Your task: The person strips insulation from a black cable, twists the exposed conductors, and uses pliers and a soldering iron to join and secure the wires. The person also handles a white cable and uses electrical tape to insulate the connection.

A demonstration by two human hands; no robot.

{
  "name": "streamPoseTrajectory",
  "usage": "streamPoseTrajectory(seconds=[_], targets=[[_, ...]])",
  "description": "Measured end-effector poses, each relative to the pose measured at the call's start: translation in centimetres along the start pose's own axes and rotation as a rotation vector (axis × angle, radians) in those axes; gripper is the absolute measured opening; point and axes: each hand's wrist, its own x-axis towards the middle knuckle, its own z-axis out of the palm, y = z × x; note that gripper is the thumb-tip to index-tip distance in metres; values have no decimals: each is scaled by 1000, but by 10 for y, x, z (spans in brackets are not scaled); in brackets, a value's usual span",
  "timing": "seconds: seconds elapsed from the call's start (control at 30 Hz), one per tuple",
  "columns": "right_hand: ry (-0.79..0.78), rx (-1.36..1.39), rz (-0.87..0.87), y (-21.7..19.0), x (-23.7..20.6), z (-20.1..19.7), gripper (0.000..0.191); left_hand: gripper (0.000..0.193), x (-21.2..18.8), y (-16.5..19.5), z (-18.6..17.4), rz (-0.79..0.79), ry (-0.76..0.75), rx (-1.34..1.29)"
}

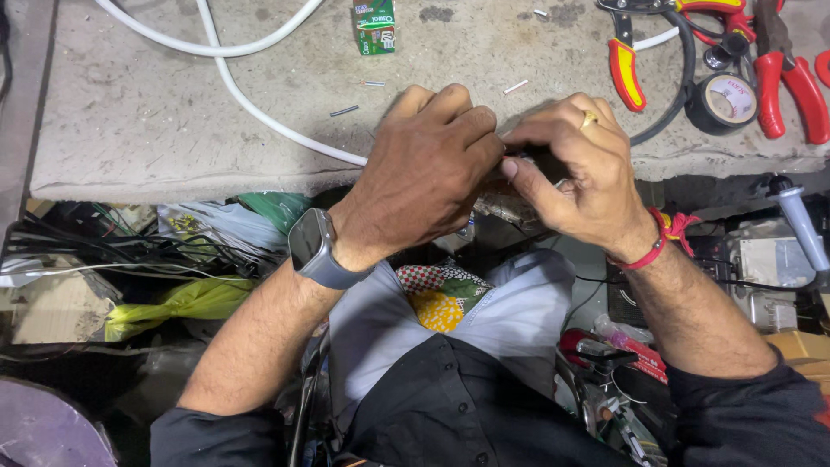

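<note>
Rough grey concrete (173, 130) filled the upper half of the frame as a workbench, its front edge running across the middle, with cluttered shelves of bags and wires below. At centre, just over that edge, the left hand (424, 177) and the right hand (571, 173) were pressed close together, fingertips pinched on a small dark piece (519, 160) between them; it was mostly hidden, so what it was could not be told. A white cable (259, 108) ran from the upper left down to the left hand and seemed to end at the pinch. By the look of it, the step in hand was fine finger work at that cable's end, and any further move would call for a steady grip with little travel. Open bench lay at left centre; at the upper right, red-handled pliers (791, 73), a red-and-yellow-handled cutter (624, 73) and a roll of black tape (726, 102) crowded the surface, and a small green carton (374, 26) stood at the top.
</note>
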Motion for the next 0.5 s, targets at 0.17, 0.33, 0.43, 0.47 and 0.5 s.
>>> streamPoseTrajectory(seconds=[0.17, 0.33, 0.43, 0.47, 0.5], targets=[[76, 53, -35, 0, 0, 1, 19, 16, 1, 2, -6, -88, -86, -48], [55, -56, -18, 1, -3, 4, 19, 29, -12, 7, -11, -100, -58, -32], [62, -57, 3, 1, -3, 6, 18, 32, -18, 10, -6, -121, -16, 49], [70, -49, 6, 0, -3, 7, 17, 30, -20, 11, -4, -120, -2, 50], [65, -56, 6, 0, -2, 7, 17, 29, -22, 11, -2, -117, 12, 50]])
